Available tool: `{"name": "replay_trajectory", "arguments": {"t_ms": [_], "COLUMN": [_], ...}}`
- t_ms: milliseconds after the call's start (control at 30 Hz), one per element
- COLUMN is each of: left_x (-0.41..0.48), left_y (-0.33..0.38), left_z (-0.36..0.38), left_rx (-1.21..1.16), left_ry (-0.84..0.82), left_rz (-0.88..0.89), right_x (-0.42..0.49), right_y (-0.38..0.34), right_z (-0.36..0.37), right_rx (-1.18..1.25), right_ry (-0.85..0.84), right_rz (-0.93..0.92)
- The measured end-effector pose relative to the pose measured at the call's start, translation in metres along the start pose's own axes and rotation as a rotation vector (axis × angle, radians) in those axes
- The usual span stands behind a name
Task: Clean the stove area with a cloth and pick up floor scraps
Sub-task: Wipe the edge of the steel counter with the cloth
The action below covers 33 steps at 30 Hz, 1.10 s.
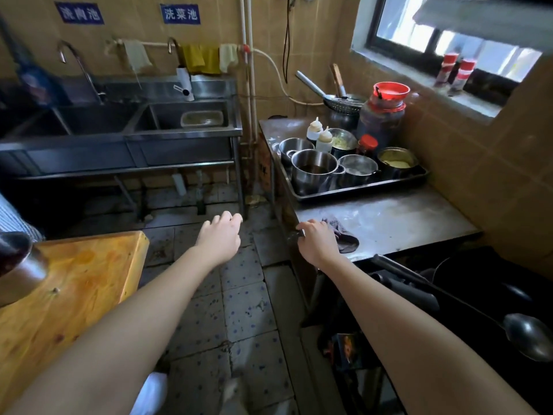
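A dark grey cloth (344, 239) lies bunched at the front left corner of the steel counter (398, 217) beside the stove. My right hand (315, 241) rests on the cloth at the counter's edge, its fingers curled over it. My left hand (223, 235) hangs in the air over the floor, fingers loosely curled, holding nothing. The tiled floor (239, 319) below is stained and dotted with small scraps. The black stove area (478, 283) with a wok lies to the right of my right arm.
A tray (356, 191) of steel pots and sauce bottles fills the back of the counter. A ladle (526, 333) lies over the stove. A wooden chopping board (68, 295) sits at left. A double steel sink (125, 127) stands along the far wall.
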<state>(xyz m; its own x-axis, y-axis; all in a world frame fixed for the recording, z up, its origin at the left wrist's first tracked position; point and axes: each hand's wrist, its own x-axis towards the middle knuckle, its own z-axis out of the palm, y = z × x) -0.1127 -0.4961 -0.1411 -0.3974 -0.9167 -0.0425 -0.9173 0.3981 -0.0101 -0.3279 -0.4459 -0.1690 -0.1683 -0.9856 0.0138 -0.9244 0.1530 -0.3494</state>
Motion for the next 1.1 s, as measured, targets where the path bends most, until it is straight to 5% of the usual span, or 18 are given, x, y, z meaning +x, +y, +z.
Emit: {"name": "replay_trajectory", "arguments": {"t_ms": [600, 900, 1100], "left_x": [0.245, 0.281, 0.293], "left_y": [0.012, 0.002, -0.014], "left_z": [0.08, 0.125, 0.133], "left_rx": [-0.002, 0.046, 0.019], "left_ry": [-0.114, -0.161, -0.151], "left_rz": [0.396, 0.5, 0.505], "right_x": [0.136, 0.154, 0.148], "right_y": [0.082, 0.099, 0.103], "right_z": [0.055, 0.093, 0.116], "right_rx": [0.081, 0.076, -0.08], "right_ry": [0.036, -0.191, -0.142], "right_rz": [0.573, 0.722, 0.636]}}
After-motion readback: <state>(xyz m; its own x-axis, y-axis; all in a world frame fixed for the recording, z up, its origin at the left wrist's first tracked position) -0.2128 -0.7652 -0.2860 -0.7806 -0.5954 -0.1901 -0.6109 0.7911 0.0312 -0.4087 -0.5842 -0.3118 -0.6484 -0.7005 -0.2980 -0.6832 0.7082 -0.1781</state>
